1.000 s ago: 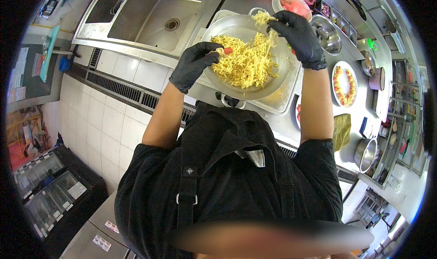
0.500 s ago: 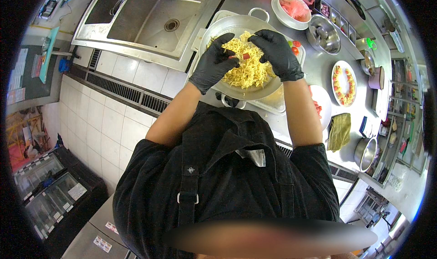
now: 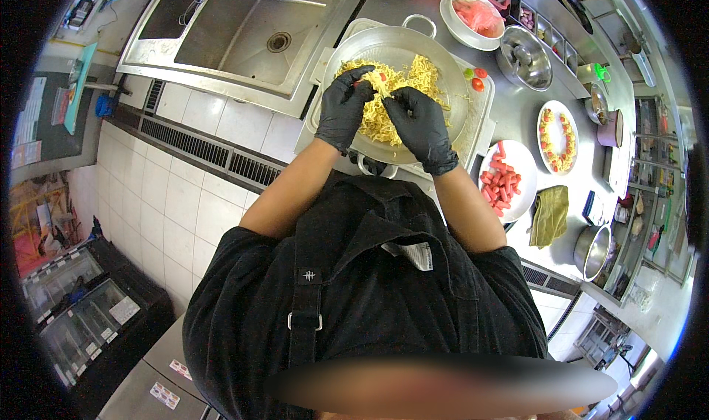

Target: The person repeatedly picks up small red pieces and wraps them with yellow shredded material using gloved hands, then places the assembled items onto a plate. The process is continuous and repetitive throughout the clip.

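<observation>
Over a wide metal pan full of yellow noodles, both my hands are in black gloves. My left hand is closed on a small red sausage piece, which is mostly covered by a strand bundle of noodles. My right hand pinches the lower end of those same noodles, close to the left fingertips. To the right of my right forearm, a white plate carries several cut red sausage pieces. Farther right, an oval white plate bears a ring of noodle-wrapped pieces.
The pan rests on a metal tray, with red tomato slices beside it. A steel sink lies at the upper left. Behind are a white bowl and a steel bowl. A green cloth lies at the right.
My right hand has come down and left, from spreading noodles to pinching them beside my left hand. The left hand shifted slightly left. Noodles now cover much of the sausage piece.
</observation>
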`<state>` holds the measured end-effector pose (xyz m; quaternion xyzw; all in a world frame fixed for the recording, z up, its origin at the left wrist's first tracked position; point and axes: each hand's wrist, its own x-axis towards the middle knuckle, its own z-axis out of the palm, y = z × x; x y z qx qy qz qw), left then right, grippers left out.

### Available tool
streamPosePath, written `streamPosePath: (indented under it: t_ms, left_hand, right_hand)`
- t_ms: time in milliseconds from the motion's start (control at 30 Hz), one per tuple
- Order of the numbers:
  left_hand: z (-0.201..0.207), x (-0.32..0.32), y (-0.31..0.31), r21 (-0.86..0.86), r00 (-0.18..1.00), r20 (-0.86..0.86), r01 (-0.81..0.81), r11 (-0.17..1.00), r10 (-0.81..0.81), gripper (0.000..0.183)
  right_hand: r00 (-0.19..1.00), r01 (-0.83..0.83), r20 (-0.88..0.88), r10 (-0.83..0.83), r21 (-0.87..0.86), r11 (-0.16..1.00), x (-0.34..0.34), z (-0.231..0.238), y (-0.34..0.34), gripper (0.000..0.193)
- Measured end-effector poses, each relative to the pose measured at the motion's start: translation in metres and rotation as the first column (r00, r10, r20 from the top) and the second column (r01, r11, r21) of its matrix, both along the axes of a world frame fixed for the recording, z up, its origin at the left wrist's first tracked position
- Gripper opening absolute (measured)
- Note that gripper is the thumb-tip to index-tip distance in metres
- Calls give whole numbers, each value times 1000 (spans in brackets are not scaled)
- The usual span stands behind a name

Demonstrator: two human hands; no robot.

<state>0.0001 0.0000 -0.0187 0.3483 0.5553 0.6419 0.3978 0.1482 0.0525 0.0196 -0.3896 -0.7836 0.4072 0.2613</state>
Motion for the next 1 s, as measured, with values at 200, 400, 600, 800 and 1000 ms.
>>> streamPosePath:
  t_ms: [200,400,600,800,1000]
  left_hand:
    - [-1,0,3,52,994,59,-94,994,91,25]
    - [-2,-1,4,66,977,210,-43,997,28,28]
    - [13,-13,0,56,774,599,217,975,-207,31]
    - [22,-18,-7,9,855,176,494,869,-487,33]
    - [32,-22,-6,-77,678,76,735,674,-731,27]
  right_hand:
    - [999,22,-31,-24,-85,996,6,5,-18,20]
    - [998,17,-62,-21,-66,998,10,2,-14,21]
    - [990,-70,-136,24,-344,936,22,-21,-6,23]
    - [986,-141,-129,104,-324,936,36,-22,14,23]
    - [985,-148,74,156,-103,984,36,-2,30,20]
